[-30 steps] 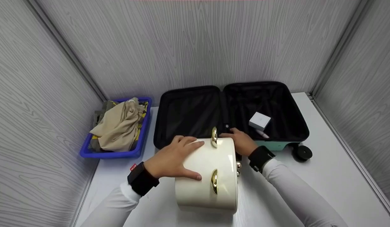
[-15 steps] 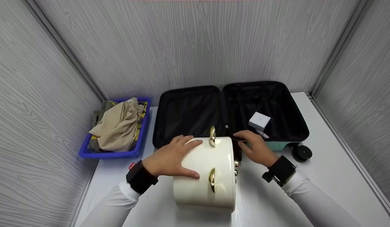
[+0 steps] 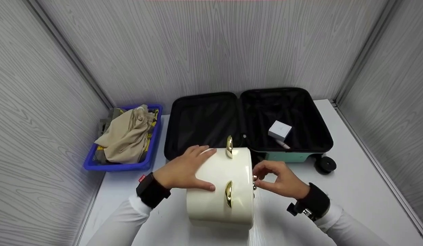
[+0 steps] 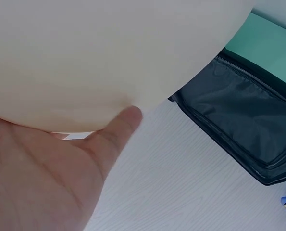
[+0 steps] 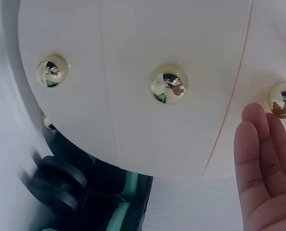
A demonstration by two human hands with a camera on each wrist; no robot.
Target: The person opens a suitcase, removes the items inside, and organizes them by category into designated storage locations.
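Light: you work under even, bright overhead light, no hard shadows.
Glare: the cream case [image 3: 221,186] shines on top; its gold studs [image 5: 169,83] mirror the room.
Shadow: the suitcase [image 3: 249,119] lining stays nearly black.
Distortion: your head view bends the wall lines at the edges.
Focus: your left hand [image 4: 42,178] looks soft and close.

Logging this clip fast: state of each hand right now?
Left hand: open, flat on the cream case.
Right hand: fingers loosely curled at the case's gold studs; grip cannot be told.
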